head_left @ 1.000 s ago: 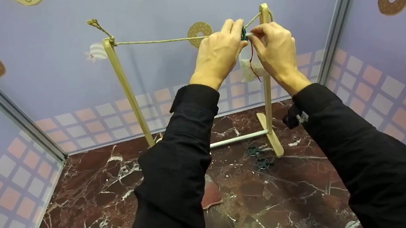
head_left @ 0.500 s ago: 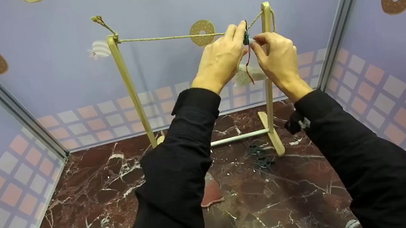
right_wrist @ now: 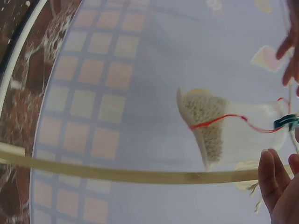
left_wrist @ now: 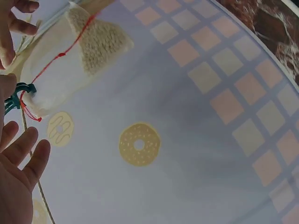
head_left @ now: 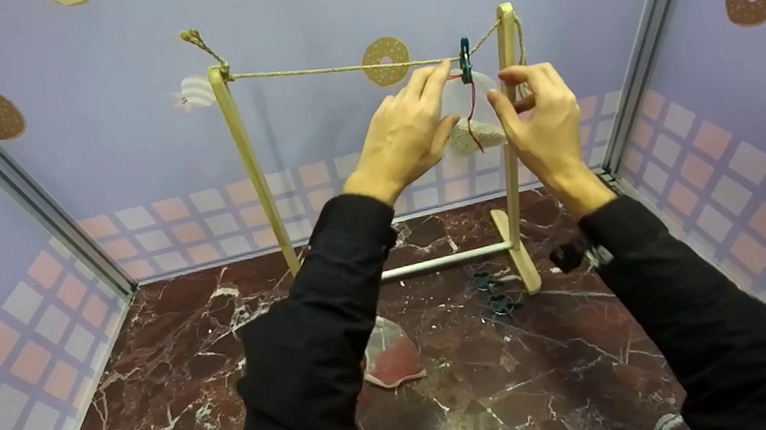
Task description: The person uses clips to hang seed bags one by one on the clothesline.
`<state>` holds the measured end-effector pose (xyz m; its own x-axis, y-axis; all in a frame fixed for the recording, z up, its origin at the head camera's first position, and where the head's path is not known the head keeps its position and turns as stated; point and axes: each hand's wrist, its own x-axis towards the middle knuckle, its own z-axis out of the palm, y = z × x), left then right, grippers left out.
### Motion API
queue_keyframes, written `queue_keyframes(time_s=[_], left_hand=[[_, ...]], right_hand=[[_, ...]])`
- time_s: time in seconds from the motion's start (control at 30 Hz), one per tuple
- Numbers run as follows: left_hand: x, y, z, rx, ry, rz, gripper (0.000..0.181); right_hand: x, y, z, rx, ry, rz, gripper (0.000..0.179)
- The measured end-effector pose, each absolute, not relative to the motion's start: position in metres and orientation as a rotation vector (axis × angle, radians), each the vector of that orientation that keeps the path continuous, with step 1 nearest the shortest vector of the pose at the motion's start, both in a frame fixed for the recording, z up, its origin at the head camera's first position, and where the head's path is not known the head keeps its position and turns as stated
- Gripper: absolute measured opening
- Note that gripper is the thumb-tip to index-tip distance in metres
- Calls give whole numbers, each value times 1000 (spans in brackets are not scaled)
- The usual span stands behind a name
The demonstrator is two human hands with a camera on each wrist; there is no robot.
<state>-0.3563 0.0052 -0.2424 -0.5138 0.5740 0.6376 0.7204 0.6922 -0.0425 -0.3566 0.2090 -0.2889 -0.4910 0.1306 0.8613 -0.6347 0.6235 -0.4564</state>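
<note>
A translucent drawstring pouch [head_left: 478, 102], its lower part filled with pale grains, hangs from the rope [head_left: 332, 70] by a dark green clip [head_left: 465, 61]. A red drawstring [right_wrist: 224, 116] dangles down its front. My left hand [head_left: 406, 127] is just left of the clip, fingers extended and holding nothing, fingertips right at the red cord. On the other side my right hand [head_left: 544, 120] stands beside the pouch with bent, spread fingers and nothing between finger and thumb. Both wrist views show the clip [left_wrist: 18, 93] on the pouch's gathered top.
The rope runs between two wooden posts [head_left: 254, 171] joined low down by a white bar [head_left: 448, 260]. Two dark green clips [head_left: 501, 304] lie on the marbled surface near the right foot. A second pouch with red contents [head_left: 394, 356] lies in front, partly behind my left sleeve.
Both hands have let go of the clip and the pouch and drawn apart, left hand leftward, right hand rightward. The clip and pouch now hang on the rope unsupported by hands.
</note>
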Motion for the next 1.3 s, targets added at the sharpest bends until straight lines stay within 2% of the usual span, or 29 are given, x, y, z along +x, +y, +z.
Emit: queue_keyframes(time_s=[0.27,0.57,0.67,1.0,1.2,1.3], left_hand=[[-336,-21,-288,-979,-2224,-615,54],[-311,-35,-380,-935,-2119,-988,48],[-302,-34,-409,-907,-2155,-1056,51],[-284,-30,-484,-867,-2314,-1032,55],[-275,-30,-509,-832,-2420,-936,60],[-273,-30,-515,-833,-2467,-917,61]], right_hand=[[-320,223,-332,480,-2074,967,55],[-285,235,-426,354,-2514,1070,87],[-281,236,-453,304,-2607,1085,92],[-280,234,-504,278,-2803,1007,83],[-280,230,-517,271,-2905,822,78],[-281,230,-523,258,-2928,742,70]])
